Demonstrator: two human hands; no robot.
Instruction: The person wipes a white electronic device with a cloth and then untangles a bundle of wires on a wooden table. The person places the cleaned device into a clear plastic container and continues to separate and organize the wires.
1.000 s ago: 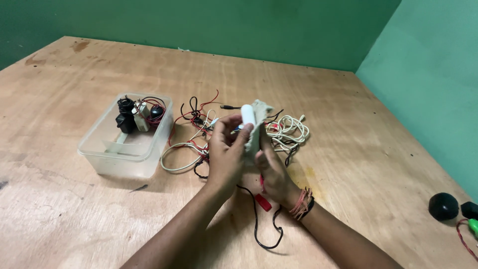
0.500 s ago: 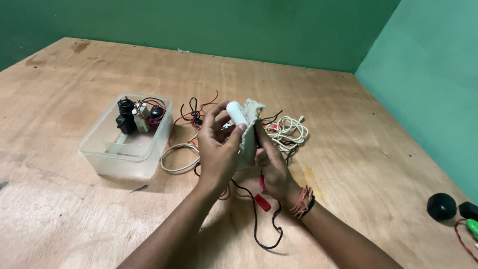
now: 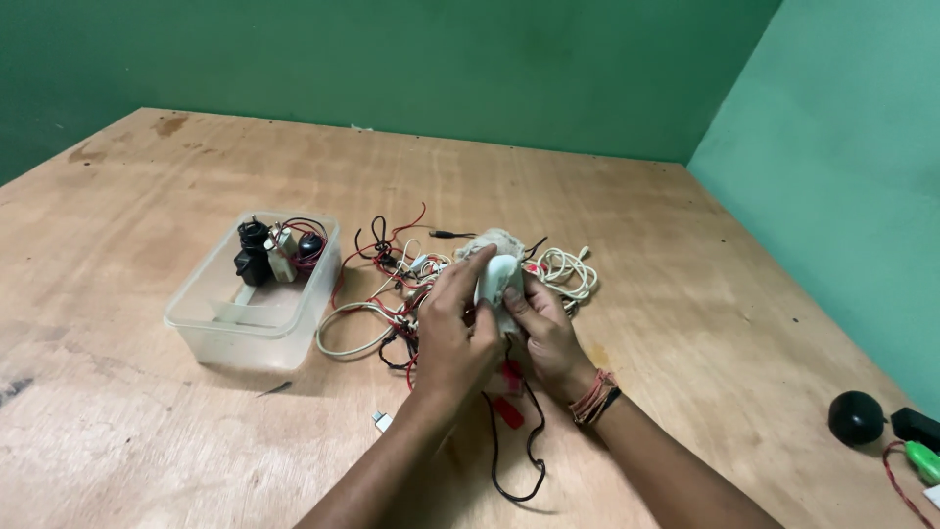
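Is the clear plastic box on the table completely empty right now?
No, the clear plastic box holds small black parts and wires at its far end.

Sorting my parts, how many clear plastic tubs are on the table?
1: the tub sits left of the wire pile, holding small black parts. No others visible.

Hobby workbench: tangled wires [image 3: 392,294], plywood table [image 3: 685,294]

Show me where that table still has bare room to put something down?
Bare wood runs behind the clear plastic box to the green wall, and between the white cord coil and the black round object. It is crowded around the wire tangle by both hands.
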